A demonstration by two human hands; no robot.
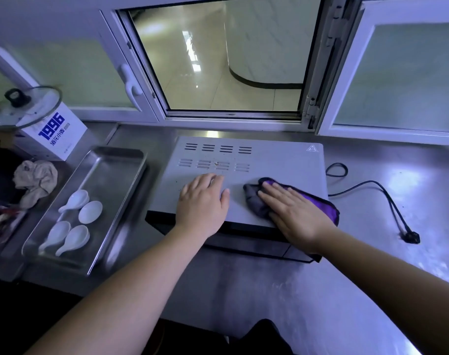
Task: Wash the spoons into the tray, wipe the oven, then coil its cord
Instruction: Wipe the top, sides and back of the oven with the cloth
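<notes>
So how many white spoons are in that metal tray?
4 spoons, all in the tray: one far left, one far right, one near left, one near right. None looks hidden.

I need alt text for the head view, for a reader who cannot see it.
A person's right hand presses a purple cloth flat on top of a grey oven, the left hand resting beside it. Four white spoons lie in a steel tray at left; the black cord lies uncoiled at right.

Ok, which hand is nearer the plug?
Right. The right hand presses the cloth on the right side of the oven, with the plug further right on the counter. The left hand lies flat on the oven top, left of the cloth.
</notes>
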